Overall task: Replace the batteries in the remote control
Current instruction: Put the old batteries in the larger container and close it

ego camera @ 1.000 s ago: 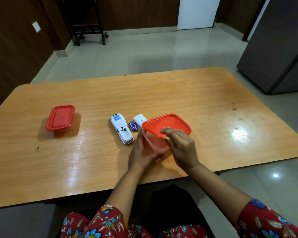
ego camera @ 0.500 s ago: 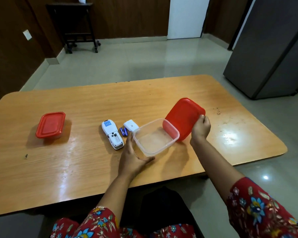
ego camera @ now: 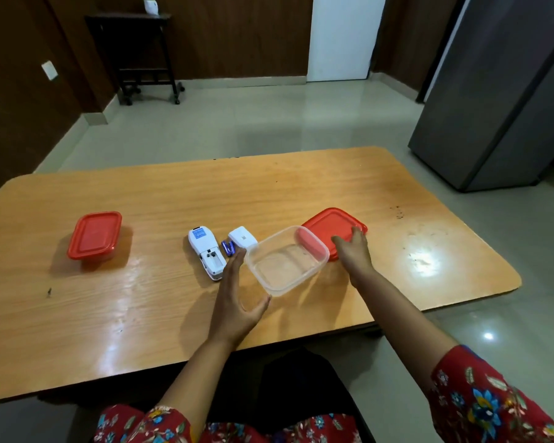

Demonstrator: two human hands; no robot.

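Midway by the look of it: remote [ego camera: 206, 253] face down at table [ego camera: 141, 314] centre, bay open, cover [ego camera: 243, 237] and batteries [ego camera: 228, 247] just right; left hand [ego camera: 237, 298] cupping empty tub [ego camera: 287, 260], right hand [ego camera: 354, 251] spread flat on lid [ego camera: 330, 220]; second tub [ego camera: 95, 235] far left unopened, fresh cells not in.

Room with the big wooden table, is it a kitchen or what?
Probably a dining room or kitchen area in a home. A large wooden table stands on a shiny tiled floor, a tall grey fridge is beside it, and plastic food boxes sit on the table.
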